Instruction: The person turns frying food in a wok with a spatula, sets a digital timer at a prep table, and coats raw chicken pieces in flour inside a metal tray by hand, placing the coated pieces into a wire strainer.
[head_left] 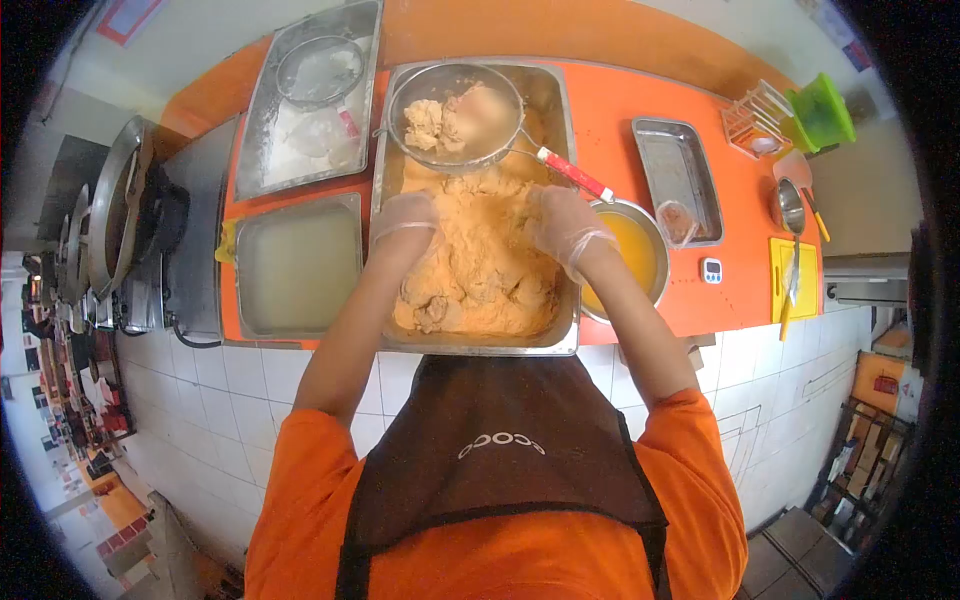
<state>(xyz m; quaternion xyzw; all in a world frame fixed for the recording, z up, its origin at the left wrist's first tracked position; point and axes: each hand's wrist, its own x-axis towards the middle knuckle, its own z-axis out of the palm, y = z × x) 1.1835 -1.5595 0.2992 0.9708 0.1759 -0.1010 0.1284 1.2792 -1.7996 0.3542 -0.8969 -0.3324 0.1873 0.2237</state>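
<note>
A deep metal tray [480, 349] filled with orange-tinted flour [480, 250] lies before me, with lumpy coated pieces [432, 312] near its front. Both my hands wear clear plastic gloves. My left hand [406, 213] is at the tray's left side, over the flour, its fingers curled down and mostly hidden. On the opposite side my right hand [562, 222] reaches inward, fingertips in or against the flour; their grip is hidden. Beyond the hands, a round mesh strainer [485, 150] with a red-and-white handle [575, 175] rests across the tray and holds clumps of coated pieces [440, 122].
At left are a tray of white flour [270, 170] with another sieve [320, 70], and a pan of cloudy liquid [300, 265]. To the right stand a bowl of yellow liquid [635, 250], a shallow metal tray [680, 165], a timer [711, 270] and a yellow board [790, 265].
</note>
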